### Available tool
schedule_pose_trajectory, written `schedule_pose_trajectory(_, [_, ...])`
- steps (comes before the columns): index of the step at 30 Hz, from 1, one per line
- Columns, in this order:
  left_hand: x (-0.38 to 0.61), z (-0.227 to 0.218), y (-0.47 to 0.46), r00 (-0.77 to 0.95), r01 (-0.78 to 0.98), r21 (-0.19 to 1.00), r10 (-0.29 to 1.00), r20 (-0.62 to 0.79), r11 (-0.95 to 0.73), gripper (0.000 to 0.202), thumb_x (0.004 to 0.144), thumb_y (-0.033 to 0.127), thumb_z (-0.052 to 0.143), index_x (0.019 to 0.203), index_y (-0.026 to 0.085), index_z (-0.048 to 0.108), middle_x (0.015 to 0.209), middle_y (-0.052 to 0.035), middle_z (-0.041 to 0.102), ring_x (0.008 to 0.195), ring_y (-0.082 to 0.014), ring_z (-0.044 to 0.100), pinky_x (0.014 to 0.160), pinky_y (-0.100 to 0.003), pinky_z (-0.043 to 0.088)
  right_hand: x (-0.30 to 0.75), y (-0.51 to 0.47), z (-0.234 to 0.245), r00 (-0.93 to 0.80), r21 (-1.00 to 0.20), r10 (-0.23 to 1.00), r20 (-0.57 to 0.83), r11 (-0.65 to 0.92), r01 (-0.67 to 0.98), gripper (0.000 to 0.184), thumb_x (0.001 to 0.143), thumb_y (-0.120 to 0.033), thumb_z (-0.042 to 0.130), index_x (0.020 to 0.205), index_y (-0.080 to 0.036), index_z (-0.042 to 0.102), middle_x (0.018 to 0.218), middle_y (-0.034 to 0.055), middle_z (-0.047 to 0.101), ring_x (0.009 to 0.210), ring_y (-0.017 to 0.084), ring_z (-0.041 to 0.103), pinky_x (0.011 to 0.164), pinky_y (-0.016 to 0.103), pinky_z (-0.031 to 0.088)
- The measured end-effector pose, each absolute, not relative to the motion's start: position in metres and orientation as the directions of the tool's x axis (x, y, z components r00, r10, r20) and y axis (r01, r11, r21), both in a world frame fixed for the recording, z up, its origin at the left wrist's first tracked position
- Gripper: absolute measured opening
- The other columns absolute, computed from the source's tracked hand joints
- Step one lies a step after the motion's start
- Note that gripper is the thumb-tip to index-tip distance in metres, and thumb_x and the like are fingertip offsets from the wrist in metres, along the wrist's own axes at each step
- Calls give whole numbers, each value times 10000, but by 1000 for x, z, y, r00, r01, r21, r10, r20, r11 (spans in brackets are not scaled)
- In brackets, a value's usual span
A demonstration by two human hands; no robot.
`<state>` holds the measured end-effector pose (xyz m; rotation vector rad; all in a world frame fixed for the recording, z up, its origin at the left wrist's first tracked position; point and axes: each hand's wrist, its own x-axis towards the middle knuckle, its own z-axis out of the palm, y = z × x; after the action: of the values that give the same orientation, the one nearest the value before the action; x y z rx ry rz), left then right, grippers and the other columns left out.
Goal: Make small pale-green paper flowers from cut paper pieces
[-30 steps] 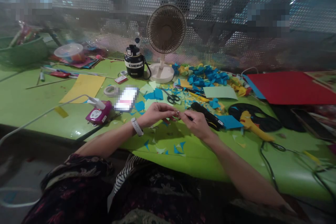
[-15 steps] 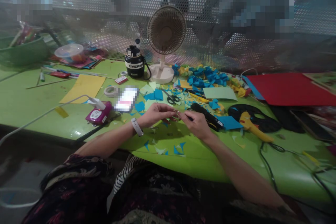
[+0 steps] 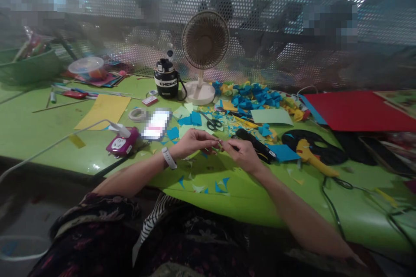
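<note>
My left hand (image 3: 195,143) and my right hand (image 3: 239,149) meet above the near part of the green table, thumbs and fingers pinched together. Between the fingertips is something small that I cannot make out. Just beyond the hands lie black-handled scissors (image 3: 213,124) among blue and pale green paper pieces (image 3: 195,118). A black elongated case (image 3: 255,143) lies beside my right hand. Below the hands, small blue and pale green paper scraps (image 3: 221,185) are scattered on the table. A white band is on my left wrist.
A fan (image 3: 205,41) and a black bottle (image 3: 166,80) stand at the back. To the left are a phone (image 3: 157,124), a tape roll (image 3: 138,114) and a purple power socket (image 3: 122,142) with a cable. A yellow glue gun (image 3: 313,160) and red sheets (image 3: 364,110) lie right.
Both hands stay pinched together in nearly the same place, with only slight finger movement. The view has shifted very slightly.
</note>
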<state>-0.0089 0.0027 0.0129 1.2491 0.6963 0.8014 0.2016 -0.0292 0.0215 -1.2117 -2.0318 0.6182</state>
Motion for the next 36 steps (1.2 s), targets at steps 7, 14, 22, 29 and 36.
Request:
schedule_pose_trajectory(7, [-10, 14, 3, 589, -160, 974, 807, -36, 161, 400, 651, 381, 878, 918, 105, 765, 847, -103, 784, 692, -159, 747, 659, -256, 617, 205, -28, 23, -352, -705, 894, 276, 438, 558, 559, 927, -619, 470, 600, -177, 569, 565, 2, 507, 560, 128, 454, 569, 268, 356])
schedule_pose_trajectory(14, [-11, 16, 3, 577, -96, 990, 816, -26, 99, 395, 673, 409, 859, 910, 106, 771, 802, -100, 781, 657, -163, 743, 667, -276, 630, 208, -26, 26, -375, -750, 906, 198, 387, 537, 588, 898, -667, 483, 628, -166, 630, 559, -1, 526, 540, 120, 429, 542, 268, 337])
schedule_pose_trajectory(22, [-10, 19, -1, 550, -68, 996, 835, -7, 53, 390, 665, 439, 857, 871, 119, 771, 722, -66, 772, 586, -141, 727, 575, -210, 604, 208, -24, 26, -424, -797, 898, 113, 337, 502, 588, 895, -661, 482, 656, -157, 668, 571, 1, 540, 538, 117, 426, 535, 267, 323])
schedule_pose_trajectory(29, [-9, 19, -3, 546, -89, 994, 838, -2, 60, 403, 672, 433, 853, 875, 99, 754, 796, -104, 781, 677, -170, 751, 590, -225, 607, 206, -25, 28, -410, -819, 900, 146, 342, 460, 602, 864, -714, 495, 635, -173, 628, 551, -12, 495, 527, 114, 396, 516, 271, 297])
schedule_pose_trajectory(36, [-14, 21, 0, 612, -119, 986, 791, -24, 121, 382, 727, 373, 822, 989, 109, 738, 901, -120, 785, 774, -190, 762, 624, -250, 613, 208, -25, 32, -410, -869, 909, 70, 258, 423, 627, 833, -771, 502, 618, -189, 588, 480, -53, 356, 465, 97, 308, 475, 274, 238])
